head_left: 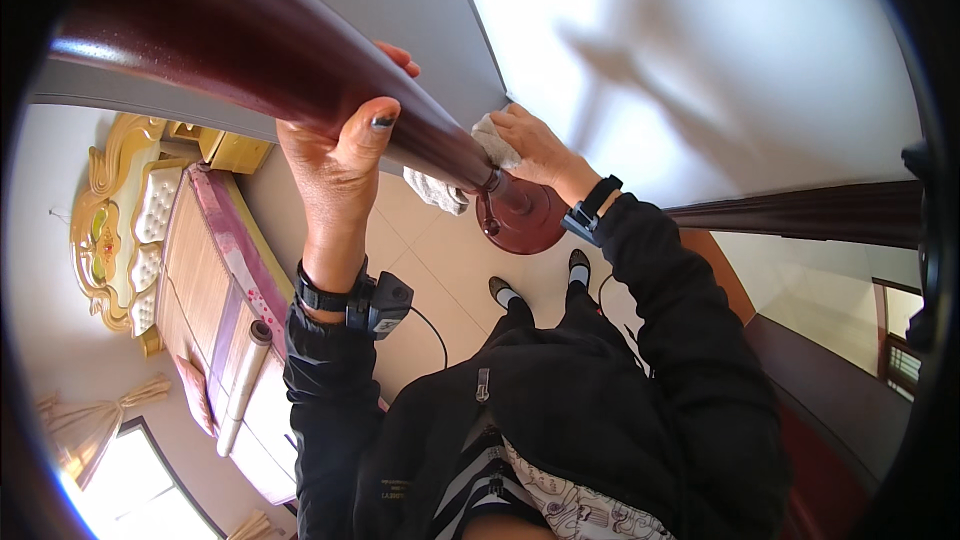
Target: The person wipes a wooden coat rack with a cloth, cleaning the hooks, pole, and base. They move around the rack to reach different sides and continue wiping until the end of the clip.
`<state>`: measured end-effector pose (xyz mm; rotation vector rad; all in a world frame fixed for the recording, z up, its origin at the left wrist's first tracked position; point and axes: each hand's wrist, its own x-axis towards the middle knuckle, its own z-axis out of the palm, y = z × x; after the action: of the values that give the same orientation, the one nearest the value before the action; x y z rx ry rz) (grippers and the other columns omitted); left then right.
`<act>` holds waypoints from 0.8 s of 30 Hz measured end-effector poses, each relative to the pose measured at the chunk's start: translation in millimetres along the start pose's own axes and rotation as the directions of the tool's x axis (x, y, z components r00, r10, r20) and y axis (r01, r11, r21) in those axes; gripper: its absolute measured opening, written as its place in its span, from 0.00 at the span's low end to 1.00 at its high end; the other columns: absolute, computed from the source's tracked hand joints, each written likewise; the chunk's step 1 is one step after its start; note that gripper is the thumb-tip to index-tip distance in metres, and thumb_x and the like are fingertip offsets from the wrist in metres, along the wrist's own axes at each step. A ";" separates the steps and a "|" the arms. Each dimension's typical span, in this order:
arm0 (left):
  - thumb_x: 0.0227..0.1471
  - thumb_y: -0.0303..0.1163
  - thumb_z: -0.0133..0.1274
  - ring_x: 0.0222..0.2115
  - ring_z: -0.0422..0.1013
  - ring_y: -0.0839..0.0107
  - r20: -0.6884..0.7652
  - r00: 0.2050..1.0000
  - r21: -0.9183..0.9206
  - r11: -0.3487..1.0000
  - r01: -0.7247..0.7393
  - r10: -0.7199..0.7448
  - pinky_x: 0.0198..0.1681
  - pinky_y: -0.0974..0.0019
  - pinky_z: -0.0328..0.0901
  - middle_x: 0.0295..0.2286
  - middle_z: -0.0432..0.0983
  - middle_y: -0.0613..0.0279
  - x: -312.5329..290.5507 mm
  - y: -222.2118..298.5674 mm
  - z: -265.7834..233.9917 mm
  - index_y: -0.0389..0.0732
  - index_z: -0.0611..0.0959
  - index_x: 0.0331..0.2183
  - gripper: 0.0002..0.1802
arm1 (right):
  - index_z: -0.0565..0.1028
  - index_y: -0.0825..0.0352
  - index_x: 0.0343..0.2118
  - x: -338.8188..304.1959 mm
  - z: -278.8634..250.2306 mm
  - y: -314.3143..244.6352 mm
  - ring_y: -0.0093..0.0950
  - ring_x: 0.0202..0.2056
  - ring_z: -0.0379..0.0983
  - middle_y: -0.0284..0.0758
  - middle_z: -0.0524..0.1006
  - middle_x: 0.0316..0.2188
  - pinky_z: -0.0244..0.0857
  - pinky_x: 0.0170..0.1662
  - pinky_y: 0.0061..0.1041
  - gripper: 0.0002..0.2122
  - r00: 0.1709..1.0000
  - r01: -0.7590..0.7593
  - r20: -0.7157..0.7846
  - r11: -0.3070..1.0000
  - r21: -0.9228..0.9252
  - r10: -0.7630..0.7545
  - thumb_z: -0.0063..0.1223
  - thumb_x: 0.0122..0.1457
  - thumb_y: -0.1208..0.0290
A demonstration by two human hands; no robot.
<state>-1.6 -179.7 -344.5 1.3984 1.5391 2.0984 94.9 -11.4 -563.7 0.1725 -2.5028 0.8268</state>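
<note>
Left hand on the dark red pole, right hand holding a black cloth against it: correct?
The cloth is whitish, not black, as the head view shows. The left hand is on the pole, the right hand holding the cloth against it.

Dark-red pole (250, 50), ten o'clock, left hand (335, 145) around it; pale cloth (493, 143), twelve o'clock, in right hand (540, 152); bed (195, 275), nine o'clock.

Dark-red pole (270, 52), smooth and glossy; round base (537, 227), likewise glossy; cloth (437, 193), matt and rough-textured; headboard panels (157, 202), tufted padding; floor (400, 250), smooth tile; jacket (590, 375), matt black fabric.
</note>
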 end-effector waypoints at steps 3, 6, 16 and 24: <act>0.48 0.42 0.70 0.39 0.78 0.61 0.000 1.000 0.002 1.000 0.003 -0.003 0.44 0.61 0.71 0.37 0.81 0.53 -0.3 1.8 0.1 0.35 0.80 0.41 0.25 | 0.77 0.60 0.35 9.4 1.2 2.1 0.40 0.36 0.74 0.34 0.78 0.35 0.68 0.41 0.35 0.10 0.988 -0.141 0.072 0.990 0.020 0.139 0.61 0.49 0.71; 0.49 0.39 0.69 0.39 0.78 0.61 0.013 1.000 0.007 1.000 0.014 -0.014 0.45 0.61 0.72 0.37 0.81 0.53 0.6 2.7 -0.7 0.35 0.80 0.41 0.23 | 0.79 0.64 0.32 27.7 5.9 -0.5 0.47 0.38 0.77 0.43 0.80 0.33 0.70 0.42 0.43 0.07 0.897 -0.409 0.176 0.913 -0.016 0.405 0.56 0.52 0.68; 0.48 0.39 0.70 0.42 0.78 0.62 0.074 0.996 -0.060 0.996 0.061 -0.057 0.47 0.60 0.72 0.40 0.81 0.52 0.6 5.8 -6.3 0.34 0.77 0.46 0.28 | 0.80 0.76 0.36 37.9 36.5 32.6 0.45 0.40 0.80 0.54 0.81 0.37 0.73 0.45 0.40 0.23 0.492 -0.851 0.064 0.464 0.247 0.868 0.48 0.59 0.55; 0.42 0.64 0.65 0.62 0.57 0.60 -0.086 0.969 0.071 0.969 0.239 -0.232 0.61 0.52 0.59 0.58 0.62 0.52 -66.4 -40.5 -54.5 0.39 0.57 0.65 0.61 | 0.74 0.63 0.34 -33.7 50.0 54.4 0.28 0.34 0.75 0.31 0.76 0.32 0.73 0.37 0.33 0.09 0.534 -0.184 0.352 -0.301 0.936 0.769 0.47 0.66 0.63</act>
<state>-21.9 -238.2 -416.6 1.1055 1.7428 1.9880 88.9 2.0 -643.5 -0.7395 -0.7822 2.6086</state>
